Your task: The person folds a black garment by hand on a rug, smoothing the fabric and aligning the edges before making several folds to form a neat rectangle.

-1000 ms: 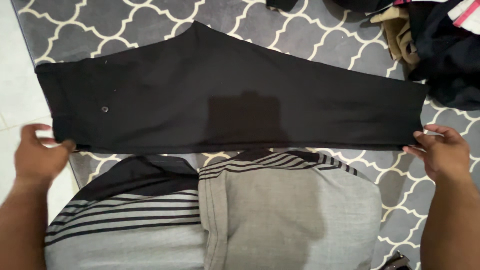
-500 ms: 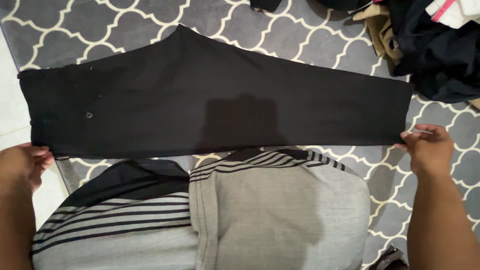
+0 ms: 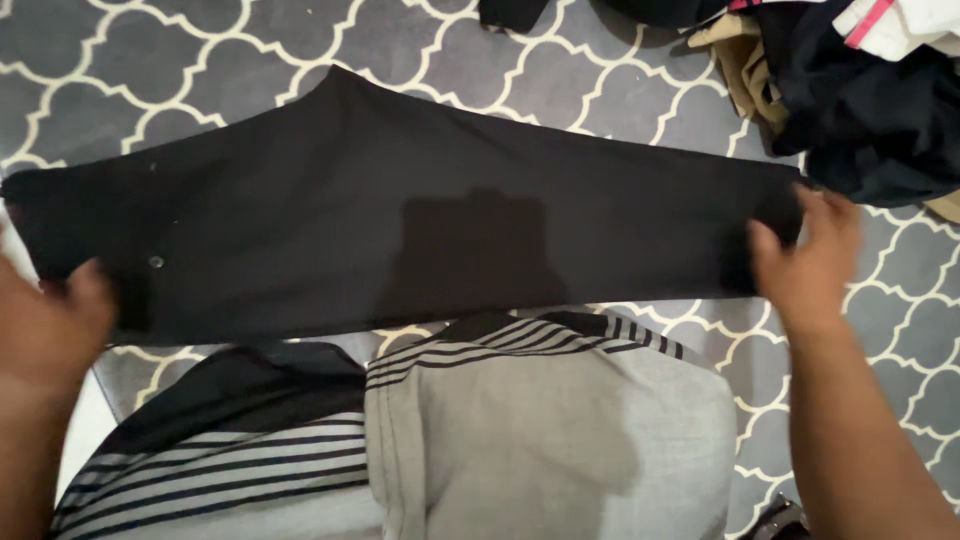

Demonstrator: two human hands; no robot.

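Observation:
A pair of black trousers (image 3: 400, 210) lies folded leg on leg, flat on a grey patterned rug (image 3: 200, 60), waist to the left and hems to the right. My left hand (image 3: 50, 320) rests on the waist end near a small metal button (image 3: 156, 262), thumb up on the cloth. My right hand (image 3: 805, 265) lies on the hem end, fingers spread over the fabric edge. Whether either hand pinches the cloth is unclear.
A heap of dark, tan and white clothes (image 3: 860, 90) sits at the top right, close to the hems. My knees, in grey cloth and a striped garment (image 3: 450, 430), fill the near side. Pale floor tile (image 3: 75, 440) shows at the lower left.
Both hands moved from beside the trouser ends onto the cloth. The right hand went up over the hems, the left onto the waist. The view shifted slightly right.

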